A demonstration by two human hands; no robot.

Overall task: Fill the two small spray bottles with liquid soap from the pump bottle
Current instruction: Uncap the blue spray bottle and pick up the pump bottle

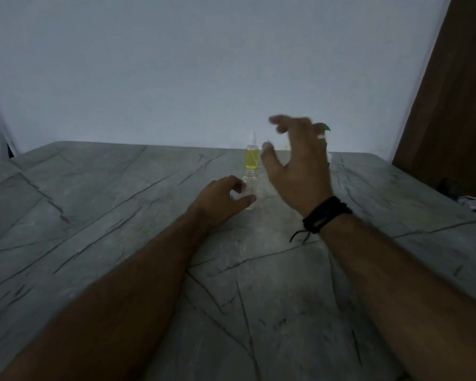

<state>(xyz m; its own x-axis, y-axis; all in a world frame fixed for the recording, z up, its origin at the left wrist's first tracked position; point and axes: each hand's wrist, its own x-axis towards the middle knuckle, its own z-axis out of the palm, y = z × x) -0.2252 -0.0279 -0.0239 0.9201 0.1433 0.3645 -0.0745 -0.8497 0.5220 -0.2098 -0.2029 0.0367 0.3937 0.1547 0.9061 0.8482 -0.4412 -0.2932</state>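
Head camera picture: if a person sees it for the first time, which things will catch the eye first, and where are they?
The eye goes first to the small bottle of yellow liquid, upright near the far edge of the grey marble-patterned table. Just in front of it, the left hand holds a clear bottle that looks empty. The right hand, with a black wristband, is raised, open and blurred, with something green behind its fingers.

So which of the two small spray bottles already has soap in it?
The farther spray bottle, standing upright near the table's back edge, holds yellow liquid. The nearer bottle, in the left hand, looks clear and empty.
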